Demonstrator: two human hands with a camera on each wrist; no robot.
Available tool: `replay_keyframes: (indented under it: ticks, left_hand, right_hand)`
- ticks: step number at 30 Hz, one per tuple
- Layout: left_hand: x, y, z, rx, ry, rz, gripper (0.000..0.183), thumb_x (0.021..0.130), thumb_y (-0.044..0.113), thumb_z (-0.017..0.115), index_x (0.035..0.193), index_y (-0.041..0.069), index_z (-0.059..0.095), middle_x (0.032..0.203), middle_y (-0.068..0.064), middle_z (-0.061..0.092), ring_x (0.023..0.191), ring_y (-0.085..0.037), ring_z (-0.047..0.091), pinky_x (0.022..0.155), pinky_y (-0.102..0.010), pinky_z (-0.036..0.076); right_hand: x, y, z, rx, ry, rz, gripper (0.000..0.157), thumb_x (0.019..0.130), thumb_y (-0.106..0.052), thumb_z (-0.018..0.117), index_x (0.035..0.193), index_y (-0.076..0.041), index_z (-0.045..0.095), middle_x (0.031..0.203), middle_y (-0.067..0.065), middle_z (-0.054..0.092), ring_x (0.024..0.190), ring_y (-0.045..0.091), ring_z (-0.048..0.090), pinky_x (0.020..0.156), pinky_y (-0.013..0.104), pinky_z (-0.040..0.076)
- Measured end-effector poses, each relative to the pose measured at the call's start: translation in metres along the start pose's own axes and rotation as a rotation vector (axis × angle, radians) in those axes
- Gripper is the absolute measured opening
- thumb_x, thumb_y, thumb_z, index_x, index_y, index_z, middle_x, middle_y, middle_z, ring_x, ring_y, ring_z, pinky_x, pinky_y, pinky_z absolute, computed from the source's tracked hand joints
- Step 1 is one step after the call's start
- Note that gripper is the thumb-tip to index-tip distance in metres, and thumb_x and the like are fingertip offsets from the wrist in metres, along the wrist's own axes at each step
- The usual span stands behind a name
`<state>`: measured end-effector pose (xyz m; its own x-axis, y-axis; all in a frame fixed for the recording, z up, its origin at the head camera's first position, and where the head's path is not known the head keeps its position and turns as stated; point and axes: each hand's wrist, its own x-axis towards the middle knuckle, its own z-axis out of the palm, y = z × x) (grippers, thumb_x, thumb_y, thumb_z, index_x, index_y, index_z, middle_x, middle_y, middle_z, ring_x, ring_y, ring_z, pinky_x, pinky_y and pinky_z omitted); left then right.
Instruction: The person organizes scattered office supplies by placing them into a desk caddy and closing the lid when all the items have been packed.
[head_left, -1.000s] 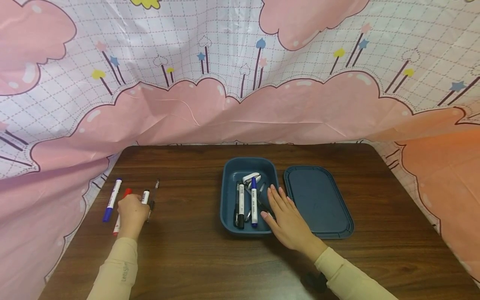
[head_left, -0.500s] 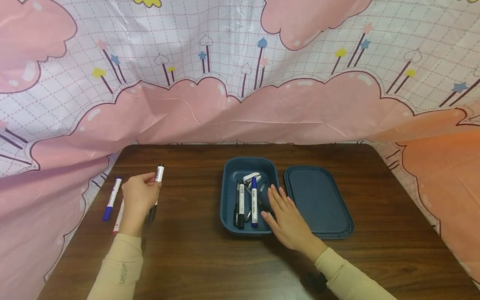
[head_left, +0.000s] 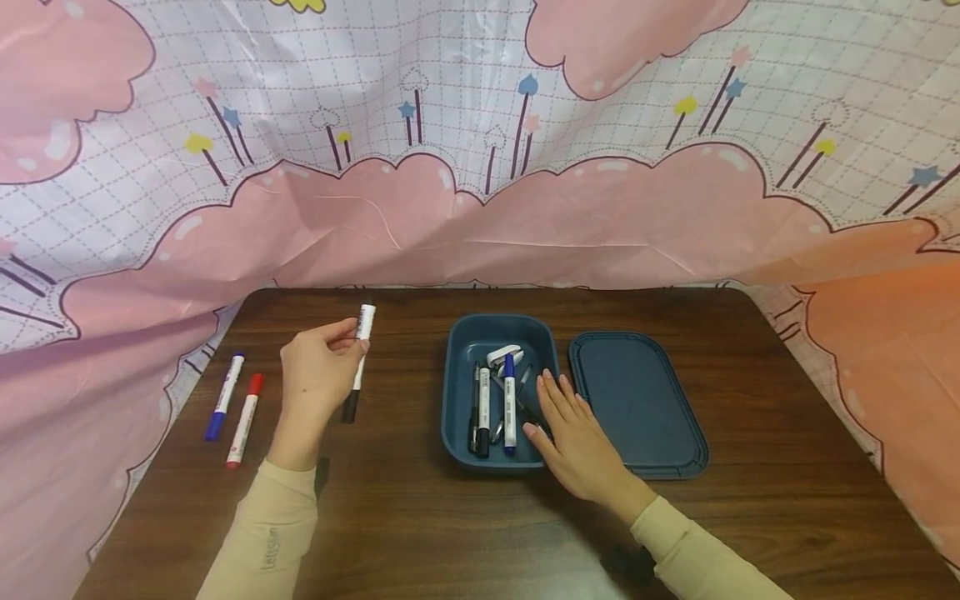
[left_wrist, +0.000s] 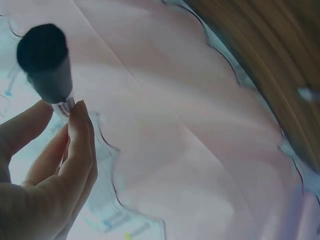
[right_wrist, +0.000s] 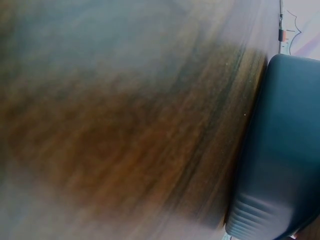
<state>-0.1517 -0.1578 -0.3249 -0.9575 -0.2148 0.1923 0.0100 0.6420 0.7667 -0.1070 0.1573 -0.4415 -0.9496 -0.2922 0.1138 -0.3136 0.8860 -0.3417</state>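
While its white end points away from the person and leans slightly rightward, the black-and-white marker (head_left: 362, 367) has its black end toward them, so the long axis runs mostly fore and aft in the head view. It is left of the dark blue box (head_left: 457, 367), pinched in the grip of the left hand (head_left: 321, 367) between thumb and fingers near the white end; in the left wrist view the dark end looms closest to the camera (a little blurred), with the printed curtain (left_wrist: 175, 150) behind it. Compared with half a second ago, marker and hand have moved rightward, and the red marker (head_left: 245, 421), partly covered then, now shows whole beside the blue marker (head_left: 225, 397). The left forearm slants up from the lower edge, the fingertips turned toward the right. Near the middle of the worktop (head_left: 405, 517), the box carries pens (head_left: 483, 408) and a white object (head_left: 502, 356). At its right rim, the right hand (head_left: 581, 450) has barely shifted: fingers straight and slightly spread, pointing up and left, its grip holding nothing. Right of the box lies the flat blue lid (head_left: 641, 400).
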Motion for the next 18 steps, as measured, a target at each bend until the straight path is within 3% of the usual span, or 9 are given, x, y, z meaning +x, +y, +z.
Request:
replay_keyframes:
  ticks: [6, 13, 18]
  left_hand:
    - [-0.007, 0.017, 0.034, -0.053, -0.079, 0.005, 0.034, 0.087, 0.011, 0.068, 0.119, 0.0, 0.067, 0.104, -0.018, 0.074, 0.094, -0.027, 0.073, 0.079, -0.037, 0.059]
    - [-0.016, 0.038, 0.063, -0.144, -0.052, 0.023, 0.032, 0.086, 0.008, 0.07, 0.116, -0.001, 0.069, 0.103, -0.019, 0.073, 0.092, -0.026, 0.074, 0.079, -0.036, 0.059]
    - [-0.02, 0.044, 0.083, -0.181, -0.048, 0.023, 0.032, 0.085, 0.007, 0.071, 0.116, 0.0, 0.069, 0.103, -0.018, 0.074, 0.091, -0.025, 0.074, 0.078, -0.035, 0.059]
  right_hand:
    - [0.0, -0.001, 0.0, 0.008, 0.011, -0.008, 0.07, 0.102, -0.05, 0.034, 0.154, -0.007, 0.019, 0.164, 0.008, 0.012, 0.152, 0.029, 0.007, 0.12, 0.054, 0.018]
    - [0.0, -0.001, 0.001, 0.002, -0.002, 0.004, 0.07, 0.102, -0.051, 0.034, 0.154, -0.008, 0.017, 0.164, 0.006, 0.01, 0.152, 0.027, 0.006, 0.121, 0.053, 0.016]
    - [-0.001, 0.0, 0.001, 0.002, 0.015, -0.003, 0.07, 0.102, -0.05, 0.034, 0.154, -0.007, 0.018, 0.164, 0.006, 0.011, 0.152, 0.028, 0.007, 0.12, 0.054, 0.017]
